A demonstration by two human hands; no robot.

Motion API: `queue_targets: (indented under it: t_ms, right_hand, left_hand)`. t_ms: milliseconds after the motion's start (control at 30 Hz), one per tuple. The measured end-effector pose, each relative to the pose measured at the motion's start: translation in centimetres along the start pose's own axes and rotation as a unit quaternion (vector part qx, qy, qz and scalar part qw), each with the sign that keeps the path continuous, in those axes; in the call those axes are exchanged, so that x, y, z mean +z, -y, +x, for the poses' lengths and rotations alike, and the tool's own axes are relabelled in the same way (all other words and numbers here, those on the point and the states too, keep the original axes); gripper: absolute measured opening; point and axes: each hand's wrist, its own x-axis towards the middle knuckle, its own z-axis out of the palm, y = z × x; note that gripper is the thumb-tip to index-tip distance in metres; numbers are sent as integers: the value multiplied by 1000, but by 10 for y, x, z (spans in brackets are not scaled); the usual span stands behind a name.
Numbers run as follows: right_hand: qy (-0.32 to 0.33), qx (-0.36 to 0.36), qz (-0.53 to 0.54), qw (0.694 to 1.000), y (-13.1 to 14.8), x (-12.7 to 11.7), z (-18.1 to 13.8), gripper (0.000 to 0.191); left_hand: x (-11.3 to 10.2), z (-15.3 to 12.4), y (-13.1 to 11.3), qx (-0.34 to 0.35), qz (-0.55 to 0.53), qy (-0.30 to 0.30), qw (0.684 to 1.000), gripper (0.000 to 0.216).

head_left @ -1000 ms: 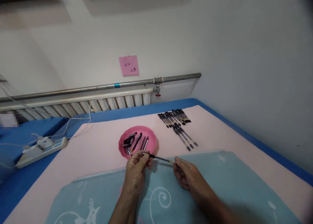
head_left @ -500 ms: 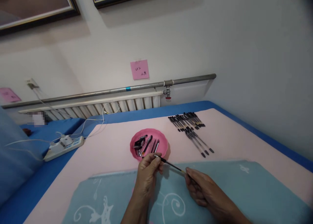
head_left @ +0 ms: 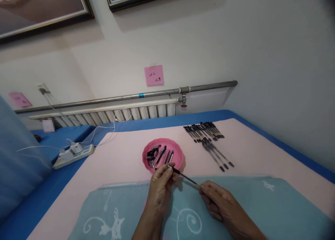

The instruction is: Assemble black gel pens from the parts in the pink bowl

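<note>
My left hand [head_left: 161,187] pinches one end of a thin black pen refill [head_left: 184,176] just in front of a pink dish [head_left: 178,150]. My right hand [head_left: 218,202] pinches the refill's other, yellowish end. Both hands hover over a pale blue patterned cloth [head_left: 261,212]. The dish holds several dark pen parts [head_left: 158,155]. Farther back on the pink mat [head_left: 117,159], several black pens [head_left: 204,131] lie in a row, and a few more pens [head_left: 218,157] lie slanted in front of them.
A white power strip [head_left: 74,153] with cables lies on the blue cover [head_left: 31,212] at the left. A radiator [head_left: 115,113] and a metal pipe [head_left: 157,92] run along the wall, under a pink note [head_left: 154,75]. Blue fabric [head_left: 15,163] rises at the far left.
The view has swung up and left, so everything sits further right and picture frames show on the wall. Both hands keep their pinch on the refill, which now slants down toward my right hand.
</note>
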Motion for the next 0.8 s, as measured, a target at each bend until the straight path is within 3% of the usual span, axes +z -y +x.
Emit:
queue_targets:
  t_ms: [167, 333, 500, 800]
  right_hand:
    - [-32, -87, -90, 992, -10, -3, 1, 32]
    - [-29, -86, -67, 994, -14, -2, 2, 31]
    - [-46, -120, -145, 981, -13, -1, 1, 27]
    - [19, -58, -154, 986, -9, 5, -2, 35]
  left_hand:
    - [-3, 3, 1, -7, -26, -26, 999, 23]
    - [-4, 4, 1, -4, -26, -31, 999, 21]
    - [-2, 4, 0, -14, -26, -25, 999, 21]
    - [2, -2, 1, -49, -1, 28, 998, 28]
